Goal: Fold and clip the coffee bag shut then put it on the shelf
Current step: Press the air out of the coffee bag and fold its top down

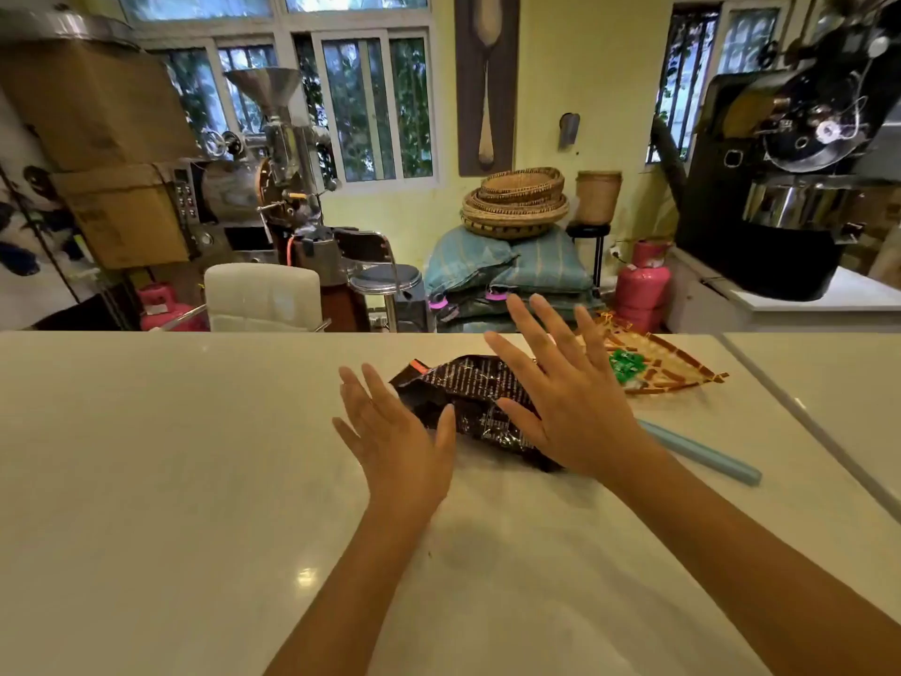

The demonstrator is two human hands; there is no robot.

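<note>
A dark brown coffee bag (470, 397) with white print lies crumpled on its side on the white counter (170, 456). My left hand (395, 431) hovers at the bag's left end, fingers spread, thumb near the foil. My right hand (560, 387) is over the bag's right half with its fingers apart, hiding that part; its thumb rests against the bag. Neither hand grips anything. A long light-blue bag clip (702, 451) lies on the counter to the right, partly behind my right wrist.
A woven tray (668, 368) holding green-wrapped items sits behind the bag at the right. Beyond the counter's far edge stand a white chair (263, 295), a stool, coffee roasters, pink gas cylinders, sacks and baskets. A seam (804, 422) crosses the counter at the right.
</note>
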